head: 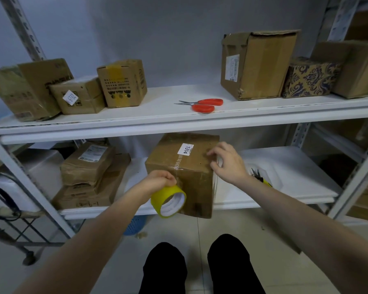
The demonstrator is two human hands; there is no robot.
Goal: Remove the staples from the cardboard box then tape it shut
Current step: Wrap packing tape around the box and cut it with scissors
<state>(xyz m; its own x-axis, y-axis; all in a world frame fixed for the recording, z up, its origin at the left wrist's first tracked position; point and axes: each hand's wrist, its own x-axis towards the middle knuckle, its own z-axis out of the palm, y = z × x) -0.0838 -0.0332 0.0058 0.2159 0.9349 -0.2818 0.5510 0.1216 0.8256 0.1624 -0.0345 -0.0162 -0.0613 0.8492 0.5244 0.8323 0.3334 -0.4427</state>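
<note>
While left hand (160, 180) grips tape (167, 201), scissors (202, 105) rest above.

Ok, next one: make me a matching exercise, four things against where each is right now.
Things:
1. yellow tape roll
2. red-handled scissors
3. cardboard box labelled 1314
4. blue-patterned box

Places:
A. upper shelf, right side
B. gripped by the left hand
C. upper shelf, middle
D. lower shelf, front edge, touched by the right hand

Pairs: 1-B, 2-C, 3-D, 4-A.
</note>
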